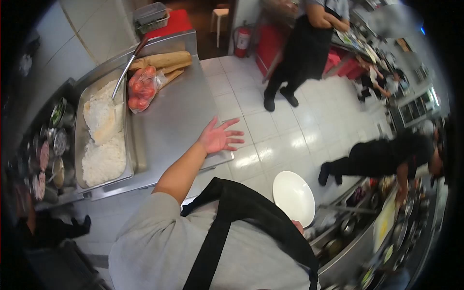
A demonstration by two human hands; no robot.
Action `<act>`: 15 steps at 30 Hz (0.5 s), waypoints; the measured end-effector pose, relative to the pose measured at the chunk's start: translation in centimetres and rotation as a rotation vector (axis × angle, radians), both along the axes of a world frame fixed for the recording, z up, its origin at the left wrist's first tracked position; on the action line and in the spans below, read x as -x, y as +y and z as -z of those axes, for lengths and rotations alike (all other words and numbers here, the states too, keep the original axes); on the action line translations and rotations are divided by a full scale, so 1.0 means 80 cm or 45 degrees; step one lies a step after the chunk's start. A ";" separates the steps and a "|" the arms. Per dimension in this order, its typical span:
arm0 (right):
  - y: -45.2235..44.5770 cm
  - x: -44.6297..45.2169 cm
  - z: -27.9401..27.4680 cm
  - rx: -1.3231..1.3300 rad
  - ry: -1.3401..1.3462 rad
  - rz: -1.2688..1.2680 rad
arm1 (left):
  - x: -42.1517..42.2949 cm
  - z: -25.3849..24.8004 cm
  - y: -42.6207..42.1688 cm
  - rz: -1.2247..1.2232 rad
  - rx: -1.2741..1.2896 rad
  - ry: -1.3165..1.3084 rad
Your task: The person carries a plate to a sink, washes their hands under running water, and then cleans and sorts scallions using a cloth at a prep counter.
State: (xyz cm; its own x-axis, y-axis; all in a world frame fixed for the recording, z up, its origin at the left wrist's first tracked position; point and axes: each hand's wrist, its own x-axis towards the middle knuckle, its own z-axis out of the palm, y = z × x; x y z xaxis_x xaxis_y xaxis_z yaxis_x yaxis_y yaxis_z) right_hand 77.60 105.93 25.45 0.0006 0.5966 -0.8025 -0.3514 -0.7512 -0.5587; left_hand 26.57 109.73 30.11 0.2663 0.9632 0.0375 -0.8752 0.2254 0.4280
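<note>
Plate [294, 198], held over the tiled floor [263, 126]: its outline appears oval, long axis running from upper left to lower right. Surface white, smooth, glossy. The right hand [298, 226], mostly hidden, grips the lower rim; the left hand [218, 137], empty, spreads wide near the steel counter [180, 111].

No word, brand, number or sign can be read anywhere in this view. A pale label shows on the front of the red, cylindrical fire extinguisher [242, 42] near the doorway, but any print on it is too small and blurred to make out, so neither its wording nor any figures can be told.
</note>
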 end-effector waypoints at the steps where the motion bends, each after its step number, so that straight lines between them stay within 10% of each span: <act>1: 0.039 0.005 0.006 -0.164 -0.015 -0.072 | 0.000 0.008 0.006 -0.032 0.002 -0.041; 15: 0.492 0.328 -0.091 -0.051 0.345 -0.537 | 0.018 0.039 0.034 -0.245 0.127 -0.205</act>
State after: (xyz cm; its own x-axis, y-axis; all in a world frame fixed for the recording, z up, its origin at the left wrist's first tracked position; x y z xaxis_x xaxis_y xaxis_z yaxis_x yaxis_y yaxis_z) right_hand 51.33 145.28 32.70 -0.4527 0.5302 -0.7169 -0.1582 -0.8390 -0.5207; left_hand 25.13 112.48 26.98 0.0764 0.9965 -0.0329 -0.9610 0.0824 0.2640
